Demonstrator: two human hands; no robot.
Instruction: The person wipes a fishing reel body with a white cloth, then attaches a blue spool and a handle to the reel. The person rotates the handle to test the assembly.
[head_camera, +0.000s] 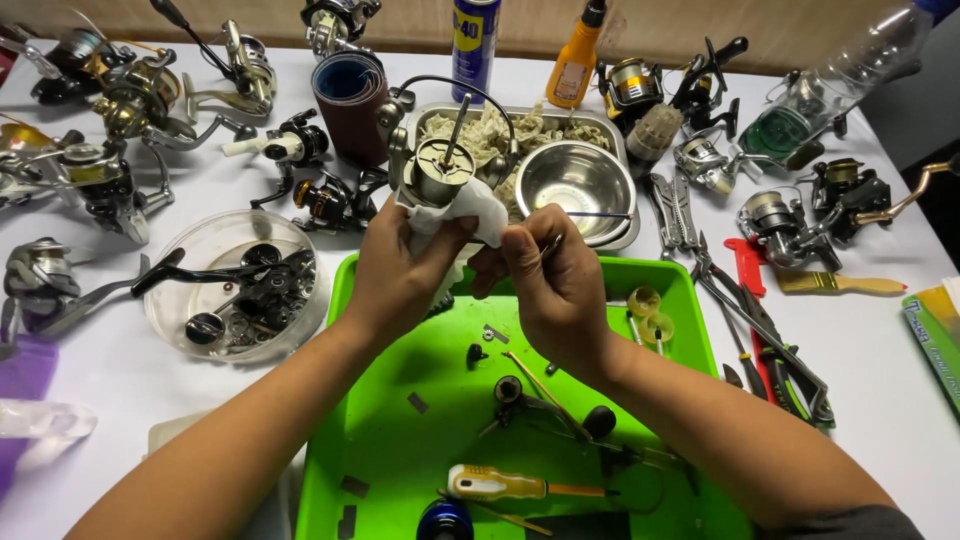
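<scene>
While both hands meet above the far edge of the green tray (380, 470), the left hand (395, 275) grips a fishing reel body (440, 170) wrapped partly in a white cloth (470, 215), holding it upright with its shaft pointing up and away; the right hand (550, 285) is closed around a thin metal tool (600, 214), pinched between the fingers, whose tip reaches out over the steel bowl (580, 180); the two hands touch at the cloth. Below them, inside the tray, lie a yellow-handled screwdriver (500, 486), a black reel handle (545, 410), small dark parts and two yellowish rings (650, 315); the bowl sits in a metal tray (425, 112) filled with crumpled rags, just beyond the hands. Left of the green tray stands a clear round tub (180, 240) holding black reel parts; right of it lie pliers (765, 340), a red-handled tool (745, 265) and a paintbrush (840, 284); many other fishing reels (130, 100) are spread over the white table (120, 370), with a blue spray can (473, 45) and an orange bottle (575, 60) at the far side.
</scene>
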